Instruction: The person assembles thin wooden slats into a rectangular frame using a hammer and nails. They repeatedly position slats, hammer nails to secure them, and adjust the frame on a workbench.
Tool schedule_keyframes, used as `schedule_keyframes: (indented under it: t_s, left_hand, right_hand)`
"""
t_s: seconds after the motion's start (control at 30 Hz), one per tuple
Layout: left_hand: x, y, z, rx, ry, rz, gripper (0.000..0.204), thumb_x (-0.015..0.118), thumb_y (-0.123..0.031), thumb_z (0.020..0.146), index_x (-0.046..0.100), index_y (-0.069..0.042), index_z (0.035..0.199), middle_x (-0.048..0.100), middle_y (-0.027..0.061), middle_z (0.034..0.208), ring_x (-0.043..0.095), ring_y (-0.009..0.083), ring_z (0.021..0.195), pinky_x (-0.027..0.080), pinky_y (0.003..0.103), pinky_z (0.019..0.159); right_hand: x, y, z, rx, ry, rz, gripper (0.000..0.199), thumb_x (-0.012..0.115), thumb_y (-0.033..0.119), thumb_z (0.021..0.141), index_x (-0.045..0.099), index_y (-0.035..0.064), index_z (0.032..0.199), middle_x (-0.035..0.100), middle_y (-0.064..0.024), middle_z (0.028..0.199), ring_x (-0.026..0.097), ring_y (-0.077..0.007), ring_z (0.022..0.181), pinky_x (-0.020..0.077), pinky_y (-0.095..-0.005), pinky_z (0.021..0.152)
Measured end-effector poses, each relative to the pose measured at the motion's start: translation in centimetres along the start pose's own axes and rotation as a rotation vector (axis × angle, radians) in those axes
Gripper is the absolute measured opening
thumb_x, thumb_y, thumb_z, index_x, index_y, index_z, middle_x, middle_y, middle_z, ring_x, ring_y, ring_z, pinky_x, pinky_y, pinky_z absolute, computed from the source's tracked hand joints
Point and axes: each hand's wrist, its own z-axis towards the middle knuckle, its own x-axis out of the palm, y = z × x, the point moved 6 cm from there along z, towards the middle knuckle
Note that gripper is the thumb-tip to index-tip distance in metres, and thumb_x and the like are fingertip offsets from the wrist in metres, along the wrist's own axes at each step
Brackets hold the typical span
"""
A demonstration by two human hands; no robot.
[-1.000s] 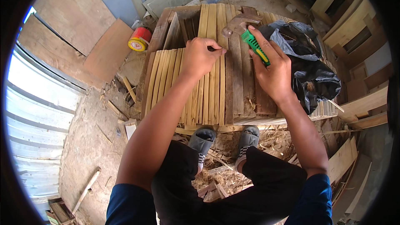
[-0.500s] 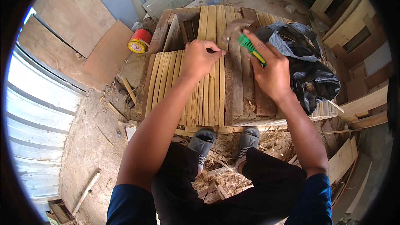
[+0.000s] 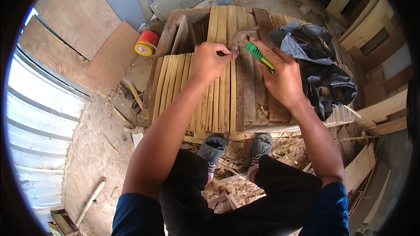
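Head view: a person with 2 bare hands works over a low wooden stand (image 3: 168,30), on which many pale slats (image 3: 223,109) lie side by side. The left hand (image 3: 209,61) rests above these slats, with its thumb and forefinger pinched together at the tips. If some small piece is between the tips, it is too small to tell.

The right hand (image 3: 283,78) is closed around the green and yellow handle of a hammer (image 3: 258,52). The grey metal head — a little blurred — is just beside the left fingertips, over the upper middle part of the stand. Whether the head touches anything there, the picture does not show. To the right of the pale slats run a few darker boards (image 3: 248,91), and next to them lies black plastic (image 3: 328,83), crumpled. A red and yellow can (image 3: 148,41) is on the ground, past the left edge of the stand.

About the progress, only a careful judgement is possible: the pale slats in the row look laid and neatly aligned, while the work at the point of the left fingertips seems not finished, because the hammer head is so near to them. At the upper left, an opening in the stand has no slat over it — whether it should have any, it is not possible to tell.
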Motion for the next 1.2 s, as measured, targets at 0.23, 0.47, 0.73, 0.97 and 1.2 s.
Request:
schedule_keyframes:
  t_s: [0.23, 0.47, 0.73, 0.97, 1.2]
  left_hand:
    - [-0.1, 0.1, -0.1, -0.077, 0.044, 0.076, 0.021, 0.088, -0.022, 0.085, 0.081, -0.002, 0.086, 0.061, 0.0154, 0.057, 0.055, 0.0223, 0.050, 0.049, 0.037, 0.058]
    - [-0.2, -0.5, -0.3, 0.005, 0.005, 0.023, 0.020, 0.087, -0.022, 0.085, 0.081, -0.003, 0.088, 0.065, 0.0154, 0.060, 0.063, 0.0230, 0.054, 0.051, 0.037, 0.060]
    - [-0.6, -0.4, -0.3, -0.084, 0.156, 0.090, 0.020, 0.080, -0.022, 0.092, 0.082, -0.004, 0.101, 0.081, 0.0152, 0.094, 0.077, 0.0266, 0.084, 0.058, 0.036, 0.083]
    - [-0.9, -0.5, -0.3, 0.016, 0.119, 0.014, 0.025, 0.071, -0.019, 0.098, 0.080, -0.008, 0.118, 0.081, 0.0143, 0.112, 0.078, 0.0270, 0.103, 0.057, 0.036, 0.095]
    - [-0.1, -2.2, -1.1, 0.097, 0.306, 0.406, 0.075, 0.081, -0.057, 0.086, 0.068, -0.006, 0.140, 0.066, 0.0193, 0.142, 0.061, 0.0327, 0.135, 0.042, 0.048, 0.118]
  right_hand:
    - [0.2, -0.1, -0.2, -0.011, -0.059, 0.018, 0.070, 0.075, -0.002, 0.086, 0.063, 0.0281, 0.148, 0.074, -0.0177, 0.114, 0.074, -0.0418, 0.089, 0.0623, -0.0489, 0.077]
    - [-0.9, -1.9, -0.5, 0.211, -0.143, 0.364, 0.059, 0.076, 0.001, 0.094, 0.058, 0.0014, 0.150, 0.071, -0.0213, 0.137, 0.069, -0.0194, 0.121, 0.0508, -0.0332, 0.104]
    - [-1.3, -3.1, -1.1, 0.288, -0.140, 0.488, 0.052, 0.076, 0.002, 0.093, 0.060, -0.0086, 0.142, 0.076, -0.0190, 0.123, 0.068, -0.0143, 0.114, 0.0502, -0.0297, 0.102]
    - [-2.9, -3.3, -1.8, 0.313, -0.158, 0.497, 0.052, 0.076, 0.003, 0.094, 0.061, -0.0082, 0.142, 0.076, -0.0184, 0.125, 0.067, -0.0147, 0.118, 0.0483, -0.0307, 0.106]
    - [-4.4, -3.0, -2.6, 0.340, -0.152, 0.544, 0.053, 0.076, 0.003, 0.094, 0.060, -0.0074, 0.143, 0.076, -0.0175, 0.127, 0.066, -0.0129, 0.117, 0.0482, -0.0298, 0.105]
